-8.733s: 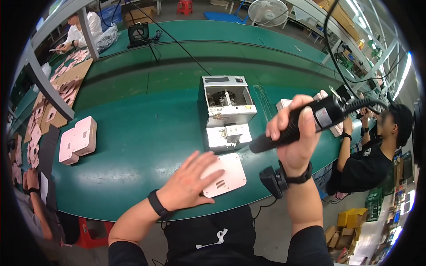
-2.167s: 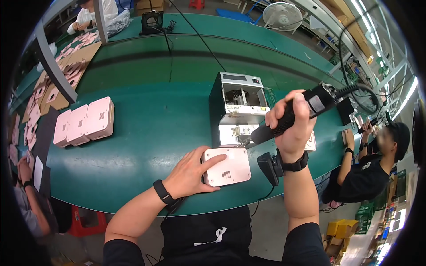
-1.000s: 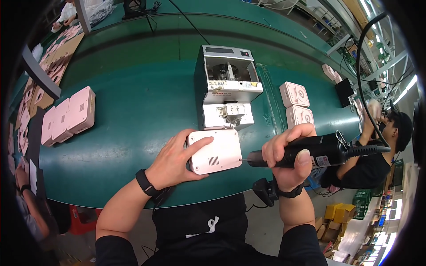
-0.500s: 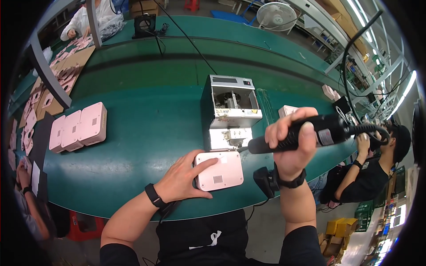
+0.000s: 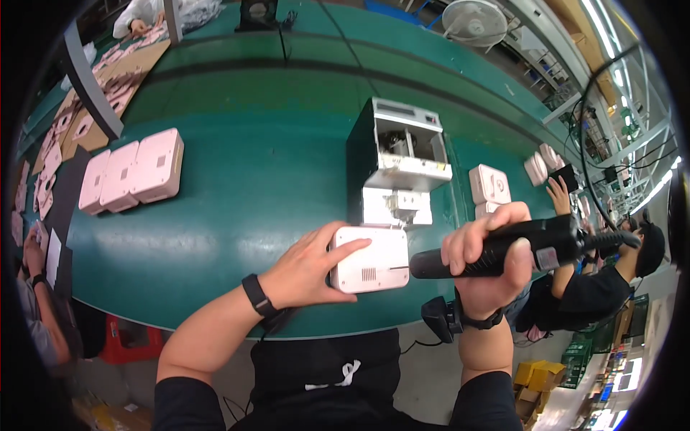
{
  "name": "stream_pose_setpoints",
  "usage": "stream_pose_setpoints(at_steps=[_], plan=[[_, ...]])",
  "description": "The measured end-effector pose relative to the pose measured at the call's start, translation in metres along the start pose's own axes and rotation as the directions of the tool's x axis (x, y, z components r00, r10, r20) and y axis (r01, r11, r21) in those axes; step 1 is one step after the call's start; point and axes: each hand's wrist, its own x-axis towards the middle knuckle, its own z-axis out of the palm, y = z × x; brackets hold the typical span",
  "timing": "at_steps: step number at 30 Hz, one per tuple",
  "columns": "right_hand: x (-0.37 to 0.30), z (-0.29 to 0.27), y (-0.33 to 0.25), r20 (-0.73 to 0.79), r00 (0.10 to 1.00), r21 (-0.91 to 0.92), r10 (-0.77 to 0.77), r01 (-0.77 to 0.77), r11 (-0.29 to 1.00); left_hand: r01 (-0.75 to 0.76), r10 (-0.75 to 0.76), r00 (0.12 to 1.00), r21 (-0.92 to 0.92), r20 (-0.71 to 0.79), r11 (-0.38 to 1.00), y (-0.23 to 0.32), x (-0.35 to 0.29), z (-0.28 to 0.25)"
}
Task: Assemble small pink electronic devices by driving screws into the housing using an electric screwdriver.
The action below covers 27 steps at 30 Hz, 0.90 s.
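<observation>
My left hand grips a pale pink plastic case on the green bench, thumb at its near edge and forefinger across its top face. The case shows a small vent grille and screw holes near its corners. A black electric screwdriver is wrapped in my right hand, held nearly level. Its thin bit points left over the right part of the case; whether it touches I cannot tell. Just beyond the case stands a silver and black screw feeder.
Three pink cases stand in a row at left. Two more sit right of the feeder. Loose pink panels lie on cardboard at far left. A cord runs from the screwdriver. Co-workers sit at left, far left and right.
The screwdriver bit has moved from the feeder's front to over the pink case. My view has shifted, and a co-worker's hand at right now reaches toward a black box.
</observation>
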Motion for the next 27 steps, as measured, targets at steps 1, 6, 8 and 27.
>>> stream_pose_setpoints(at_steps=[1,6,8,27], plan=[[-0.007,0.002,-0.005,-0.007,1.000,-0.007,0.020,-0.020,1.000,0.000,0.000,1.000,-0.004,0.002,1.000,0.001,0.000,-0.001],[-0.021,0.008,-0.012,0.062,0.997,-0.027,0.055,-0.053,0.998,-0.004,0.004,1.000,0.015,-0.010,1.000,0.000,0.000,0.000],[-0.024,0.010,-0.012,0.052,0.996,-0.038,0.077,-0.075,0.996,-0.003,0.004,1.000,0.025,-0.013,1.000,0.000,0.001,0.001],[-0.041,0.028,-0.010,-0.065,0.974,-0.077,0.217,-0.222,0.972,0.005,-0.002,0.995,0.030,-0.097,1.000,-0.001,0.001,0.008]])
